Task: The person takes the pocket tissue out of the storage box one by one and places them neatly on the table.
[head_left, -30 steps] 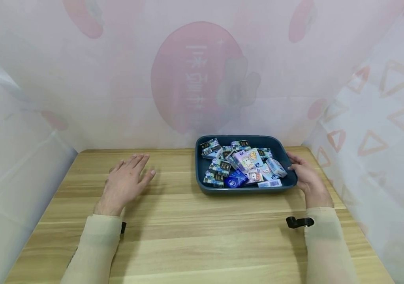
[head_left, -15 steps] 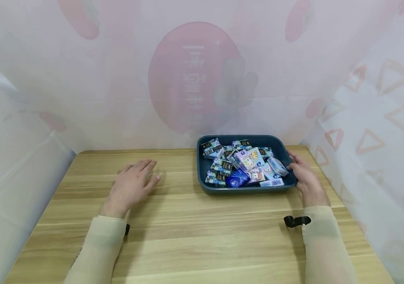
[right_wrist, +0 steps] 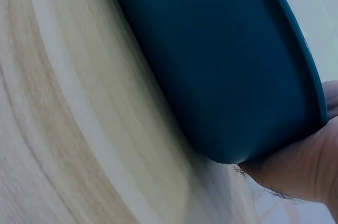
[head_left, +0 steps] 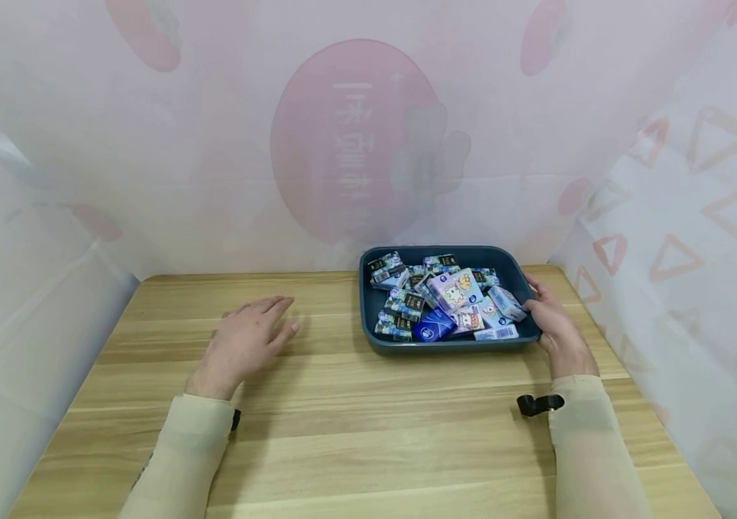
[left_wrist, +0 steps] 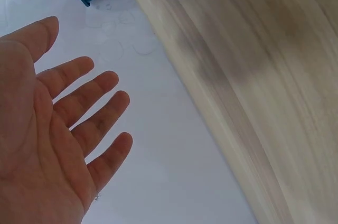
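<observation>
A dark teal plastic basket (head_left: 446, 347) stands at the back right of the table, filled with several small packs of pocket tissues (head_left: 455, 290). One plain blue tissue pack (head_left: 434, 326) lies near its front wall. At the basket's right end my right hand (head_left: 556, 328) grips the side, thumb at the rim and fingers along the outside; part of the fingers is hidden. Up close in the right wrist view, the basket wall (right_wrist: 222, 65) meets that hand (right_wrist: 309, 163). Left of the basket, my left hand (head_left: 245, 342) hovers with fingers extended and holds nothing; its palm (left_wrist: 37, 145) is bare.
The wood-grain table (head_left: 355, 418) runs back to a pale printed curtain (head_left: 212, 180). More curtain (head_left: 686, 288) closes off the right side, close to my right arm, and another sheet (head_left: 18, 288) hangs on the left.
My left hand has moved a little to the right and towards me, still with nothing in it. The right hand stays on the basket, which keeps its place on the table.
</observation>
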{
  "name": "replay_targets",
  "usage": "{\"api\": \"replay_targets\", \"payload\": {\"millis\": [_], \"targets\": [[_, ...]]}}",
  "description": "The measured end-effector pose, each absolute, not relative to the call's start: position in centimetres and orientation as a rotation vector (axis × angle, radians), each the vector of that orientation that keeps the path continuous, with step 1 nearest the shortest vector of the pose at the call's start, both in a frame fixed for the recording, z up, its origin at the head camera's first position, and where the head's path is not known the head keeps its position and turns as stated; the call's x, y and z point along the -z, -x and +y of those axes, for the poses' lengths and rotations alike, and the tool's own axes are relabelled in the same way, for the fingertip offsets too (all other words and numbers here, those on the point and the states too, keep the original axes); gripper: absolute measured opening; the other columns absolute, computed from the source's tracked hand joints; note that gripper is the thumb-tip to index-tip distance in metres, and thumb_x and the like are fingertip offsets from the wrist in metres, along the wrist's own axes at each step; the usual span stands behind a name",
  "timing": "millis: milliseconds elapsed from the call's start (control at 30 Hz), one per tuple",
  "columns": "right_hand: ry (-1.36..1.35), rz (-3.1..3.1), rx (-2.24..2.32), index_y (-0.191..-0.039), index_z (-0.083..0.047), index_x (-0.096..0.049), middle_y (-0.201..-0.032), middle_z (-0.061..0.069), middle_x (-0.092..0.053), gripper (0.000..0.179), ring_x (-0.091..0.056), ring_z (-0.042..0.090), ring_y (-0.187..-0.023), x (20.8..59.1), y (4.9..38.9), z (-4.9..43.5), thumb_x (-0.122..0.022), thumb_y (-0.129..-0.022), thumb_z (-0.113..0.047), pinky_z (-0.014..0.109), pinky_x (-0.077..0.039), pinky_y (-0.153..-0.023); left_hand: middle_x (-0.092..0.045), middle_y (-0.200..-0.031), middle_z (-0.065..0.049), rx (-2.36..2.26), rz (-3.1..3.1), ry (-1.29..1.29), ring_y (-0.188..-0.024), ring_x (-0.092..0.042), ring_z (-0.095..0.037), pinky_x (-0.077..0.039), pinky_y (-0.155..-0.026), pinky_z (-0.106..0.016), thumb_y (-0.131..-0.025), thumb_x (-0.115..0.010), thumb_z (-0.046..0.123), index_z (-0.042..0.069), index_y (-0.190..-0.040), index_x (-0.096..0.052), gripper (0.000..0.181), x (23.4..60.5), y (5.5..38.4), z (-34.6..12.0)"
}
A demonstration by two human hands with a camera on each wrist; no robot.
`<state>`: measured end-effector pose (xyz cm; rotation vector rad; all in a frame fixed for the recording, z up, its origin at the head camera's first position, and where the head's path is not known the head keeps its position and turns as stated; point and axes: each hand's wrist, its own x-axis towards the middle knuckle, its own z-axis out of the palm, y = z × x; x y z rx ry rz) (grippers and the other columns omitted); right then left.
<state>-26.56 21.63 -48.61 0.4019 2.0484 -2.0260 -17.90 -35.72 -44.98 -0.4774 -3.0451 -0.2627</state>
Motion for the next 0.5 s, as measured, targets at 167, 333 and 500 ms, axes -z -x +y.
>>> {"api": "replay_targets", "payload": {"millis": [167,333,500], "targets": [[-0.419,2.047,2.012,-0.191,-0.03,-0.007,-0.198,0.015,-0.009,0.092,-0.05,0.012,-0.133,48.6,26.6,21.7,-0.032,-0.112,0.008,0.017,-0.054,-0.095,-0.061,-0.177,-0.019,0.252,-3.035,0.511,-0.161,-0.061,-0.049,-0.051,-0.131,-0.074,-0.123,-0.058,0.05,0.01,-0.176,-0.053,0.067,45.1,17.9,-35.0],[-0.428,2.06,2.001,-0.191,-0.031,-0.007,-0.198,0.016,-0.01,0.091,-0.049,0.014,-0.134,48.6,26.5,21.6,-0.033,-0.112,0.007,0.017,-0.055,-0.095,-0.063,-0.175,-0.019,0.278,-3.021,0.556,-0.159,-0.064,-0.047,-0.052,-0.131,-0.073,-0.122,-0.063,0.047,0.011,-0.176,-0.054,0.066,45.1,17.8,-33.9],[-0.426,2.081,2.006,-0.191,-0.029,-0.011,-0.197,0.018,-0.012,0.092,-0.051,0.013,-0.129,48.7,26.6,21.7,-0.035,-0.111,0.009,0.017,-0.056,-0.09,-0.062,-0.176,-0.018,0.326,-3.0,0.596,-0.158,-0.065,-0.047,-0.054,-0.129,-0.072,-0.12,-0.068,0.043,0.012,-0.176,-0.054,0.065,44.7,17.9,-32.1]]}}
